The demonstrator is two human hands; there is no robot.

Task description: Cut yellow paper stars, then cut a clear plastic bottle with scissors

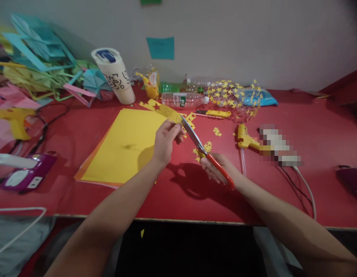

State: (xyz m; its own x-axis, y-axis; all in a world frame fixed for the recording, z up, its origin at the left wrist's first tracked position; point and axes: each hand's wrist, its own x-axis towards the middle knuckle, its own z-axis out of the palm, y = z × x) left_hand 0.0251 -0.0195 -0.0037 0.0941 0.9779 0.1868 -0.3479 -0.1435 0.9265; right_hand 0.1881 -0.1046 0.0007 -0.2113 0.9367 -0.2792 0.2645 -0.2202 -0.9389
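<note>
Black characters mark the white tumbler [116, 79]; I cannot read them, nor the green label on the clear bottle [171, 100]. Red-handled scissors [193, 135] slant above the desk [178, 206], metal blades pointing away and left, their long axis diagonal, tips at the yellow paper strip [166, 111]. Through my camera, the right hand [210, 168] grips the handles while the left hand [164, 141] pinches the strip. Small paper stars [207, 146] lie near the scissors, right of the flat yellow sheets [120, 146].
</note>
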